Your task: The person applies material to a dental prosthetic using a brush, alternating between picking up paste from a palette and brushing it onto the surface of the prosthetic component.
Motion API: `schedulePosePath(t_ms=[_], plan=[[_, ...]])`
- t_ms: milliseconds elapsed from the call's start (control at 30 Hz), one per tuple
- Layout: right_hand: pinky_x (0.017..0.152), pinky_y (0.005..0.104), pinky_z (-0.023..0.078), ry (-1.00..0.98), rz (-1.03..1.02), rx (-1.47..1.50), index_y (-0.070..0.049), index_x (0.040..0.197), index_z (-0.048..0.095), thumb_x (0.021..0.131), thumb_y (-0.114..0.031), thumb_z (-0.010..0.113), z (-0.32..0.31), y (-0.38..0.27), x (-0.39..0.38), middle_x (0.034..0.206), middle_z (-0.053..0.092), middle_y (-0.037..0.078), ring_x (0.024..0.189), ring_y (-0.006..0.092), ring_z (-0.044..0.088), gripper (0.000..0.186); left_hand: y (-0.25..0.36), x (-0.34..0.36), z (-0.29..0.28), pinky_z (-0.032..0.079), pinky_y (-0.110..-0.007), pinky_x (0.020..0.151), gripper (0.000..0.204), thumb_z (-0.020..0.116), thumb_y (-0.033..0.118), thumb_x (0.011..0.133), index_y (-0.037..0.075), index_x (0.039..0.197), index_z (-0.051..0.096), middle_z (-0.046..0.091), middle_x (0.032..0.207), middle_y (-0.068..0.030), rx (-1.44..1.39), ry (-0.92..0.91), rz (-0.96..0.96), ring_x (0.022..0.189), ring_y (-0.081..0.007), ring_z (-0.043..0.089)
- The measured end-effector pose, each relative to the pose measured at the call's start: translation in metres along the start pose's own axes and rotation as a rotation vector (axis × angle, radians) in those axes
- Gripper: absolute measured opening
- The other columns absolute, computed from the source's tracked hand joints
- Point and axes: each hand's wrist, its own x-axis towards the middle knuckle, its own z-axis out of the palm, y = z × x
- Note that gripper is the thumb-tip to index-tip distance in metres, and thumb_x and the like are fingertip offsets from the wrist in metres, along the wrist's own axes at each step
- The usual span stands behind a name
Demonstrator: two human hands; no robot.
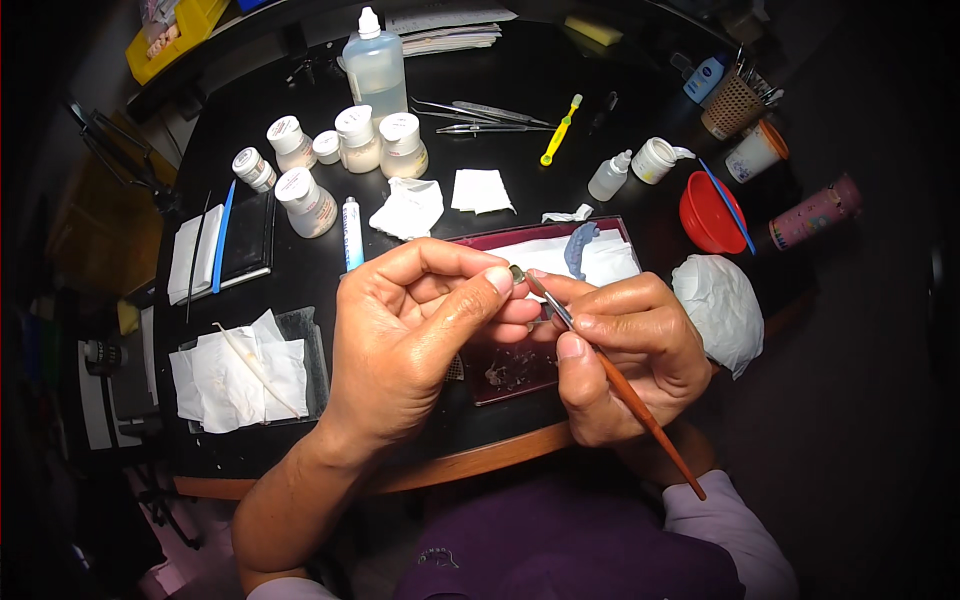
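Note:
Between the thumb and fingertips of my left hand (415,315) is a tiny, dull metallic cap (517,273), cup-shaped like a dental crown. My right hand (640,345) grips a fine paintbrush (642,408) with a reddish-brown handle and silver ferrule. The brush's tip reaches the cap's edge; whether it touches cannot be made out. Both hands are held close together above a maroon tray (515,370). White tissue (608,262) lies in the tray, with a blue-grey, curved, toothed piece (576,250) on it.
Several white-lidded powder jars (305,203) and a clear bottle (376,75) stand back left. Tweezers (485,127) and a yellow brush (561,130) lie behind. Rightward are a dropper bottle (608,178), red bowl (705,220) and wrapped white bundle (718,312). Folded tissues (215,385) lie left.

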Motion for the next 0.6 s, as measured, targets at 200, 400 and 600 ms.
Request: schedulePosePath(t_ms=[200, 400, 600], plan=[[0.083, 0.0371, 0.065, -0.006, 0.001, 0.002, 0.006, 0.098, 0.061, 0.081, 0.012, 0.067, -0.0007, 0.0008, -0.0001, 0.093, 0.063, 0.020, 0.096, 0.0362, 0.074, 0.019, -0.0006, 0.0005, -0.0002, 0.063, -0.027, 0.080, 0.015, 0.066, 0.003, 0.098, -0.009, 0.107, 0.064, 0.073, 0.099, -0.0187, 0.008, 0.002, -0.001, 0.088, -0.0186, 0.075], [0.084, 0.0370, 0.065, -0.002, -0.018, -0.013, 0.006, 0.098, 0.062, 0.081, 0.011, 0.068, 0.0012, 0.0016, 0.0010, 0.093, 0.063, 0.019, 0.096, 0.0354, 0.074, 0.020, -0.0011, 0.0001, 0.0022, 0.063, -0.028, 0.077, 0.014, 0.065, 0.005, 0.098, -0.007, 0.105, 0.064, 0.072, 0.096, -0.0169, 0.035, 0.016, 0.010, 0.087, -0.0180, 0.074], [0.083, 0.0360, 0.065, -0.008, -0.017, -0.022, 0.006, 0.098, 0.062, 0.081, 0.011, 0.069, 0.0010, 0.0018, 0.0007, 0.094, 0.063, 0.019, 0.097, 0.0357, 0.074, 0.019, -0.0012, 0.0007, 0.0004, 0.063, -0.028, 0.077, 0.014, 0.065, 0.005, 0.098, -0.007, 0.105, 0.064, 0.072, 0.096, -0.0170, 0.037, 0.016, 0.013, 0.087, -0.0181, 0.074]])
